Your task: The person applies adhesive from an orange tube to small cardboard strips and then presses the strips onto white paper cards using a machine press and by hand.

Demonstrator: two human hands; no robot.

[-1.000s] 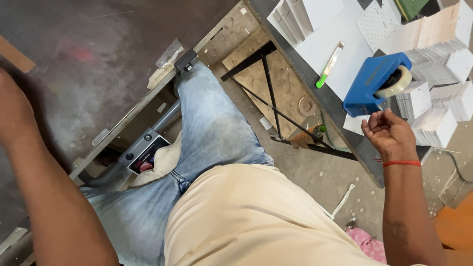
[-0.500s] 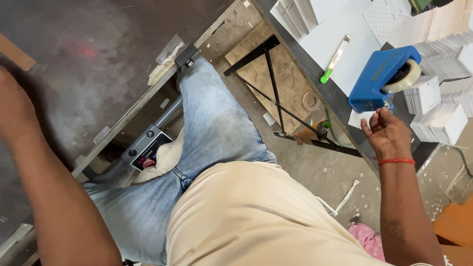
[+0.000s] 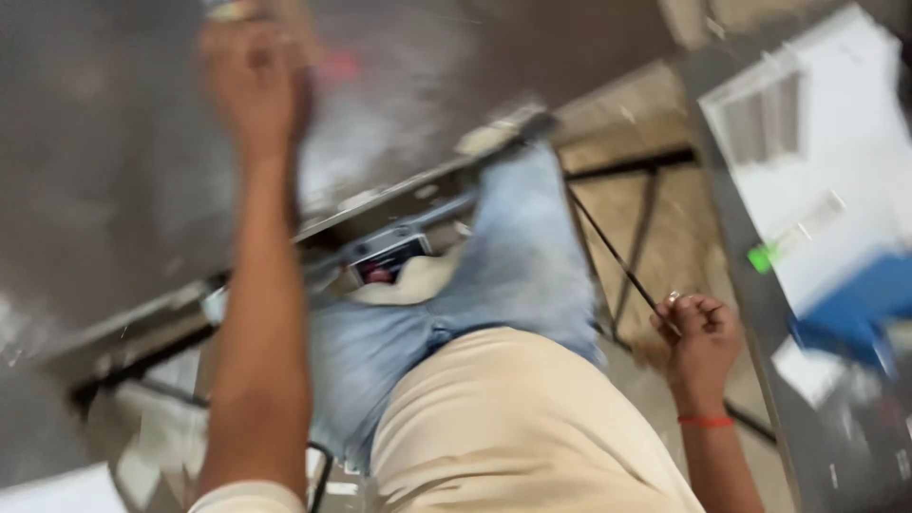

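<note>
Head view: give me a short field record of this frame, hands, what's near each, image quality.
view: head camera looking down, heavy motion blur
left hand: raised over the dark metal table; whether it grips anything cannot be told
right hand: fingers curled, apart from the side bench, red wrist band
near right hand: blue tape dispenser, white paper stacks, green-tipped tool
body: light blue jeans, beige shirt
below: black metal frame on the floor

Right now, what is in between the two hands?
In the head view, the person's own leg in light blue jeans and the cream shirt lie between the left hand, raised over the dark tabletop, and the right hand.
</note>
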